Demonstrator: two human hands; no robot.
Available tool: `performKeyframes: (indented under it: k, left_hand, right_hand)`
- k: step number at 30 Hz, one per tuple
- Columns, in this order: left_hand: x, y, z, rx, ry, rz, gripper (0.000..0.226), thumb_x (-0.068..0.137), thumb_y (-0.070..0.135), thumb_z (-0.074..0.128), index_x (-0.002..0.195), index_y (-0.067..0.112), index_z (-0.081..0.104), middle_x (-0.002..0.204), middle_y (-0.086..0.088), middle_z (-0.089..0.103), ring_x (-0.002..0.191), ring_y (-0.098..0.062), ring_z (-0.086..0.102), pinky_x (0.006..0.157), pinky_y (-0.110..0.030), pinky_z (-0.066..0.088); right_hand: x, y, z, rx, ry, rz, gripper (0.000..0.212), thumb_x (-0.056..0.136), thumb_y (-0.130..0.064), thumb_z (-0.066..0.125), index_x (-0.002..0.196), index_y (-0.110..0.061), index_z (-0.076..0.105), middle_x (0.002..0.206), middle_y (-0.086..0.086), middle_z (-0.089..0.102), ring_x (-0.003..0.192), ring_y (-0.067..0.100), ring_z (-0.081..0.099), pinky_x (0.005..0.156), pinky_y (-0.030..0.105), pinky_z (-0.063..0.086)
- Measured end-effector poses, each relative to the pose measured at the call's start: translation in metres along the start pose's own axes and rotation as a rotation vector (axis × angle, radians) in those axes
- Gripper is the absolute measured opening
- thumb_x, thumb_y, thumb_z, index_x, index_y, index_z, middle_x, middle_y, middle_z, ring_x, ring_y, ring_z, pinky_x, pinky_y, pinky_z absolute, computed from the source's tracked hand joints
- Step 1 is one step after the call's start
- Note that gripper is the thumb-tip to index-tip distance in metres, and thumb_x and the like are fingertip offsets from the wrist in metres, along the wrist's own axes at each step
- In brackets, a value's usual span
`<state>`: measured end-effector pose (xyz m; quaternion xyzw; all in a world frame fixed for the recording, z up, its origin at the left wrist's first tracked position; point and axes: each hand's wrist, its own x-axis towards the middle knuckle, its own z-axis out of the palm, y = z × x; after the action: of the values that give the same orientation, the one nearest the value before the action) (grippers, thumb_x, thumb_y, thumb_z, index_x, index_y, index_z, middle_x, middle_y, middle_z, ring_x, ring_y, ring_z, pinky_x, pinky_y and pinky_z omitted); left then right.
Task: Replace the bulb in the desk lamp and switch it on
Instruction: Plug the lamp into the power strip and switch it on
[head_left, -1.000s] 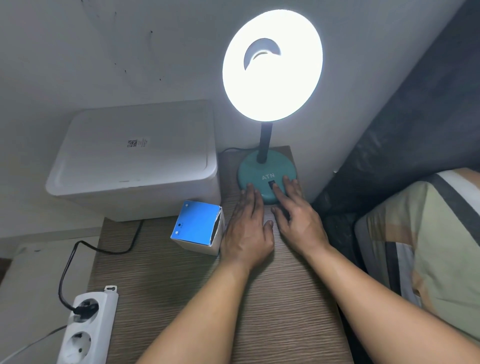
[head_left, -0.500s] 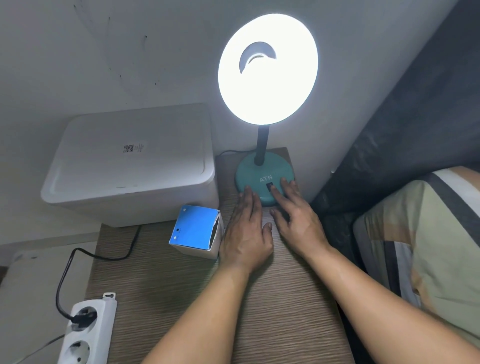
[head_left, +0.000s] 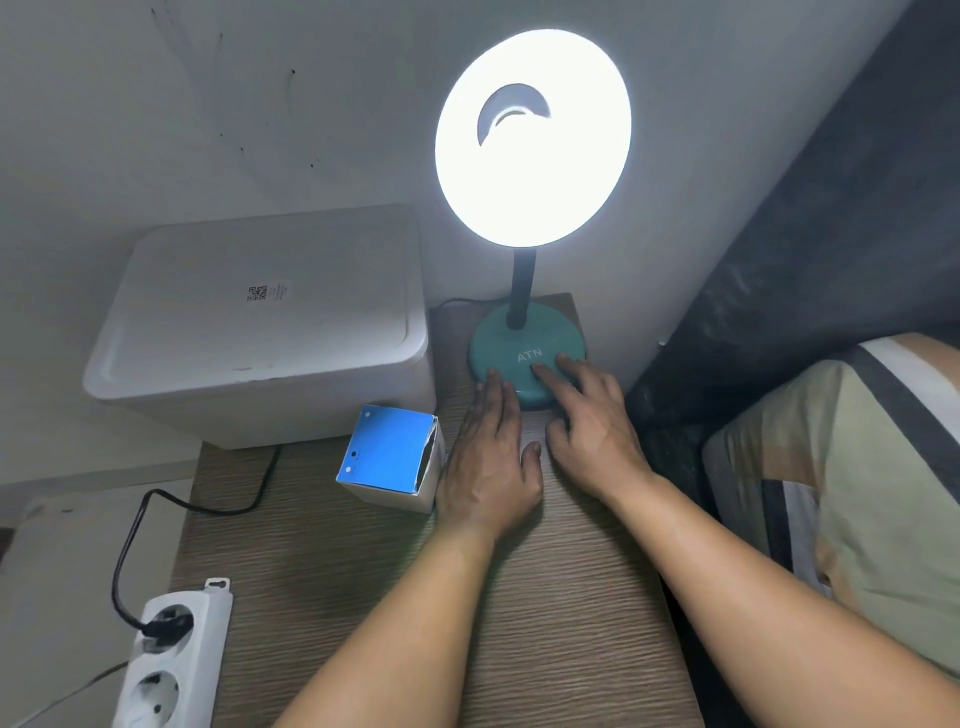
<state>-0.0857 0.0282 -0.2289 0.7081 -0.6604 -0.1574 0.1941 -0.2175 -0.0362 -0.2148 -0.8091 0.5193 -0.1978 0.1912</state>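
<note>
The desk lamp stands at the back of the wooden table, its round shade (head_left: 532, 137) glowing bright white on a black neck. Its teal base (head_left: 524, 347) carries the letters ATN. My right hand (head_left: 589, 431) lies with fingertips on the front of the base, the index finger covering the dark switch. My left hand (head_left: 491, 462) rests flat on the table, fingers apart, with fingertips touching the base's left edge. Neither hand holds anything. A blue and white bulb box (head_left: 392, 460) lies open just left of my left hand.
A large white lidded box (head_left: 270, 317) fills the back left. A white power strip (head_left: 169, 660) with a black plug and cord lies at the table's (head_left: 545, 623) front left. A dark headboard and a striped pillow (head_left: 872, 478) are at the right.
The view has shifted slightly. My right index finger has slid forward over the switch on the base. The lamp stays lit and my left hand stays in place.
</note>
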Motion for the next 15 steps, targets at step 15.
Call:
performKeyframes:
  k: [15]
  left_hand:
    - [-0.003,0.019,-0.015,-0.195,-0.033,-0.137,0.068,0.099,0.023,0.051,0.158,0.006,0.020,0.168,-0.009,0.009,0.154,-0.025,0.013,0.125,-0.034,0.017]
  right_hand:
    - [0.009,-0.028,-0.027,0.095,-0.146,0.177,0.050,0.088,-0.020,0.053,0.137,-0.016,0.049,0.139,0.008,0.047,0.128,0.026,0.043,0.110,0.041,0.037]
